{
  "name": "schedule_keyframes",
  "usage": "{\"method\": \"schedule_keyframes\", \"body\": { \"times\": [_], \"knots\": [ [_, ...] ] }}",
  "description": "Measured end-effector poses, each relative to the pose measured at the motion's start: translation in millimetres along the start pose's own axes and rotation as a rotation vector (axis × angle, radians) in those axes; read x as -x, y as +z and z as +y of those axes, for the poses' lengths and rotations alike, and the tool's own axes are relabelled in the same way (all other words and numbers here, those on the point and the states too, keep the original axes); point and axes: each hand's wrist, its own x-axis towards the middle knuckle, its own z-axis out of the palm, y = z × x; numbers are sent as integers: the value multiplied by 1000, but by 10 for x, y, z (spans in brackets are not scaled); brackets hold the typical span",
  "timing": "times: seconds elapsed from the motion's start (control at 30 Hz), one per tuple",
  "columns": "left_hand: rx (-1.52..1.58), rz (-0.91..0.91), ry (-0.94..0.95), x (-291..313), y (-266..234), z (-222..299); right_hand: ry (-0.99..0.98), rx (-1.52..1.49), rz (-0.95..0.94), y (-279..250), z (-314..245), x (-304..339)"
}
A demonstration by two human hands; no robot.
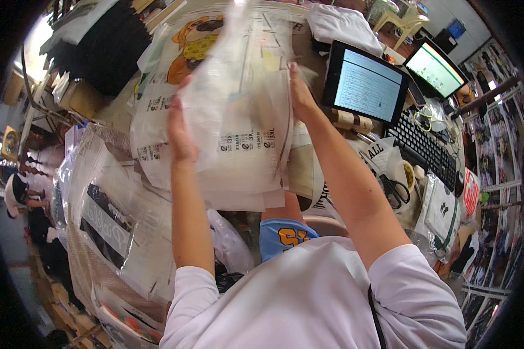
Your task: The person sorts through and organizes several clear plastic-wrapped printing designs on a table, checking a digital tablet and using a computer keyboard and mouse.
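Observation:
A translucent printed film sheet (215, 99), blurred by motion, stands curled up between my hands over a stack of similar sheets. My left hand (182, 128) grips its left side, with part of the fingers behind the film. My right hand (300, 96) is at the right edge, fingers pointing up and closed along the sheet. Under the film lie more printed film sheets (151, 131) with small black lettering and an orange and yellow cartoon print (197, 49). Their near edges hang over the table's front, above my lap.
Right of my hands stand a tablet (367, 81), a monitor (435, 68) and a keyboard (423, 148). Black-handled scissors (395, 192) and a tape roll (409, 174) lie nearer. A plastic-lined bin of film (116, 227) is at my left, dark folded fabric (102, 49) far left.

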Motion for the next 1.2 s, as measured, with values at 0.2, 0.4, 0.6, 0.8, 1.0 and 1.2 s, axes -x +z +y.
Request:
{"method": "schedule_keyframes", "body": {
  "times": [0.2, 0.4, 0.6, 0.8, 1.0, 1.2],
  "knots": [
    [-1260, -443, 117, 263, 173, -243, -68, 269, 5, 88, -69, 104],
    [-1574, -391, 273, 373, 169, -599, -124, 148, -67, 62, 1, 59],
    [-1305, 136, 185, 104, -4, -451, -123, 199, -65, -3, 133, -141],
    [-1131, 606, 280, -533, -641, 347, -230, 208, 5, 68, -11, 103],
    [-501, 787, 171, -543, -930, 712, -648, 866, 226, 261, -311, 388],
    [-313, 911, 138, -492, -1344, 687, -375, 1334, -25, 902, -355, 172]
  ]
}}
